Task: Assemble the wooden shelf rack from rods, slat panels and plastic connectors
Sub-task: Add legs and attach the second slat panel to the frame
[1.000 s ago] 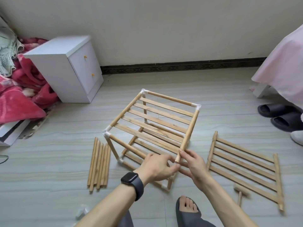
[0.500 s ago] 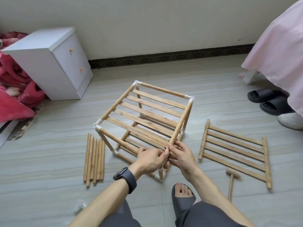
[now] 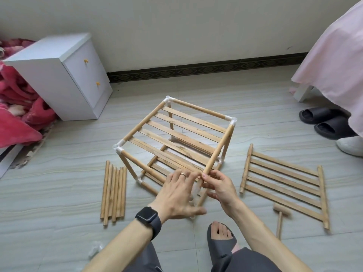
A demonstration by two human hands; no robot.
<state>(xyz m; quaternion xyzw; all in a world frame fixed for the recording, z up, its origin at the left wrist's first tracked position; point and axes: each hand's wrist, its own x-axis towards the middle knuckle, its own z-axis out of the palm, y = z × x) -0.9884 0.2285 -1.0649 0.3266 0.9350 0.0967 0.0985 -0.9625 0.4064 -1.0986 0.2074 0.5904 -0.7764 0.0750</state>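
The partly built wooden rack (image 3: 176,138) stands on the floor, two slat shelves joined by rods and white plastic connectors (image 3: 231,120). My right hand (image 3: 220,188) pinches the near end of the rack's right top rod (image 3: 218,148) at the near corner. My left hand (image 3: 176,193) lies over that same corner with fingers spread and fairly straight, covering the joint. A translucent white connector (image 3: 196,190) shows between the two hands. A loose slat panel (image 3: 282,185) lies flat to the right, and a bundle of several spare rods (image 3: 114,191) lies to the left.
A small wooden mallet (image 3: 280,218) lies near the panel. A white two-drawer cabinet (image 3: 64,75) and red blankets (image 3: 17,107) are at the left. Dark slippers (image 3: 324,120) and a pink-draped bed (image 3: 334,55) are at the right. My slippered foot (image 3: 221,238) is below the hands, crumpled plastic (image 3: 95,250) beside it.
My left hand has let go its curled grip at the near corner and now lies spread over it. My right hand still pinches the rod end.
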